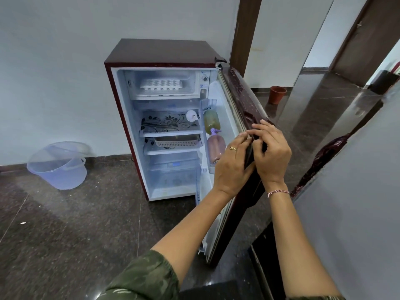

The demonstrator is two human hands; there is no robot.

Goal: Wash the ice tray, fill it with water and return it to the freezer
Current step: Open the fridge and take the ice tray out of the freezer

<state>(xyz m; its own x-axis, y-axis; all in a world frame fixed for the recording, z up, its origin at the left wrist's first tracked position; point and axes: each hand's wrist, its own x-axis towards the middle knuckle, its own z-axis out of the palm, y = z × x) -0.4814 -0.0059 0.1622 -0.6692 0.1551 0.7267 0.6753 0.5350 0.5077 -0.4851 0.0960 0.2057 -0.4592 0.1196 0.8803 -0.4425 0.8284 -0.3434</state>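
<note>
Above and left of the fingers, the white plastic ice tray sits in the freezer compartment of the small maroon fridge. The left hand and the right hand both curl their fingers tight around the edge of the open door.

The ice tray is white plastic with rows of small round cups. It lies flat and level on the floor of the freezer, the frosted compartment at the top of a small maroon fridge whose door stands open.
</note>
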